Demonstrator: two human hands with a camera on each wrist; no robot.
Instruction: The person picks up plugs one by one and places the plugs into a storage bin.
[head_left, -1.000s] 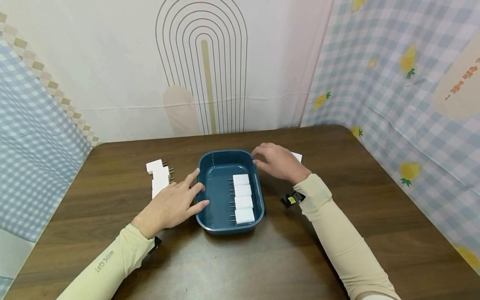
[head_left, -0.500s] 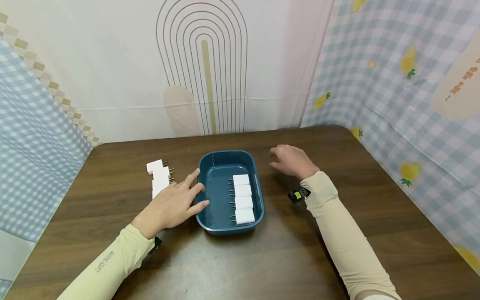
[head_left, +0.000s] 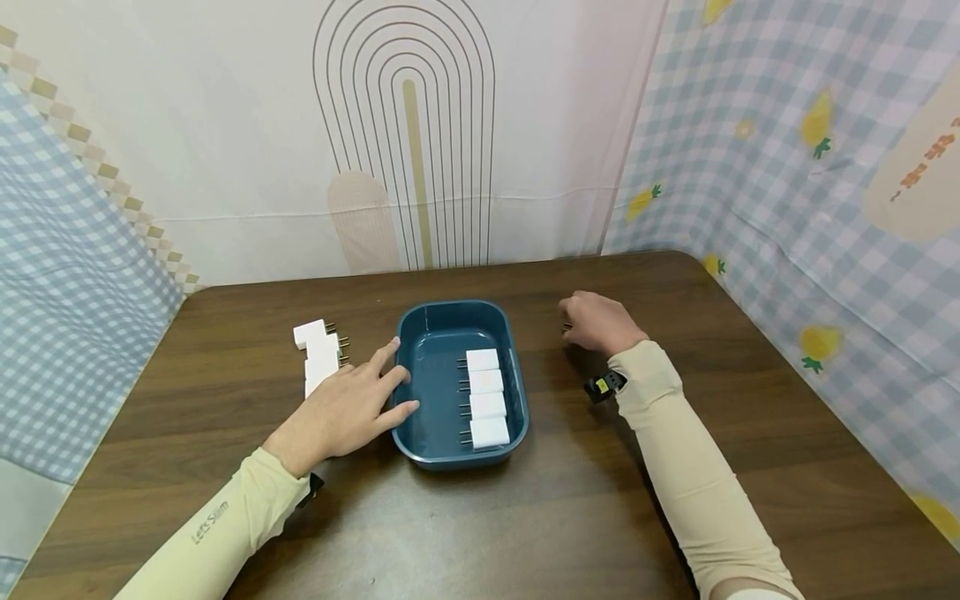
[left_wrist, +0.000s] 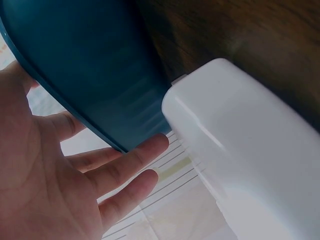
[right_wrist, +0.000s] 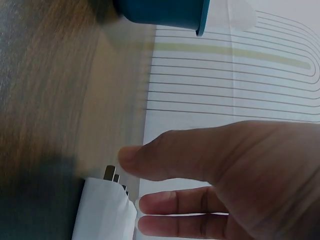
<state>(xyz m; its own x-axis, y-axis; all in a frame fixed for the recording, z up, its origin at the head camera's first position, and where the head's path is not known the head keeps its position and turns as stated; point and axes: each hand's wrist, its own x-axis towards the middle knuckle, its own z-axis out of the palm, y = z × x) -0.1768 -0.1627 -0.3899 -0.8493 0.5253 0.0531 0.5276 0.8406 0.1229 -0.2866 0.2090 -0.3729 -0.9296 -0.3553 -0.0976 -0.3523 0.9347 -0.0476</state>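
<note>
My left hand (head_left: 348, 404) lies with spread fingers over the left rim of a dark blue plastic tub (head_left: 461, 310). In the left wrist view, its fingers extend beside the tub wall, and a white charger plug (left_wrist: 250, 140) looms close by. Inside the tub, several white charger plugs (head_left: 486, 393) lie in a row, prongs to the left. Right of the tub, my right hand (head_left: 600, 322) reaches down to the table. In the right wrist view, its thumb and fingertips are right at a white charger plug (right_wrist: 105, 210) with metal prongs; the head view hides most of that plug.
More white charger plugs (head_left: 321, 354) form a staggered row left of the tub, partly covered by the left hand. The brown wooden table (head_left: 465, 533) ends at a patterned cloth backdrop (head_left: 262, 167), with checked cloth (head_left: 765, 208) along the right side.
My right hand has moved right, away from the tub's right rim, and lowered over the charger plugs there. The left hand and the tub stay put.
</note>
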